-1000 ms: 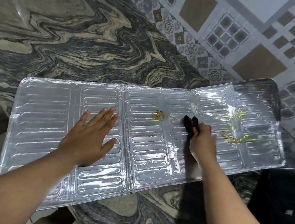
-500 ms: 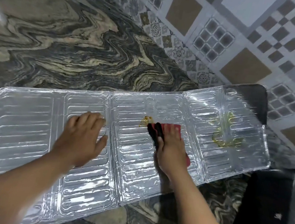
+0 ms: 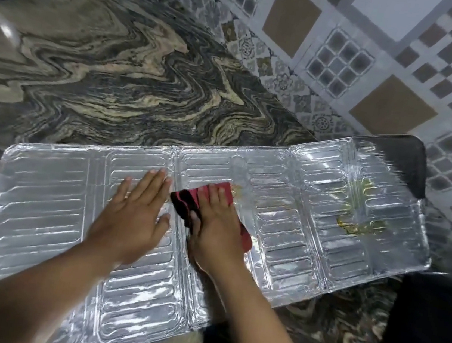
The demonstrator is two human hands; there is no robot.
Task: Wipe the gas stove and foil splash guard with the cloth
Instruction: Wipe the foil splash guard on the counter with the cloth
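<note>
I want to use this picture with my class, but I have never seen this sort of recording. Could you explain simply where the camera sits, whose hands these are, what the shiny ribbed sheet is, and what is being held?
The picture comes from one wide-angle camera worn on a person's head, looking forward and down, so both arms reach in from the bottom edge. There is no machine here, only two bare hands.

The shiny ribbed sheet is a folding silver foil splash guard, laid flat on a dark marbled stone counter beside a patterned tiled wall. Yellowish greasy stains show on its right-hand panel, and a fainter smear lies just beyond the cloth.

The left hand lies flat with straight fingers on the foil, apparently steadying it. The right hand presses a red and black cloth onto the middle panel, fingers straight on top of it.
</note>
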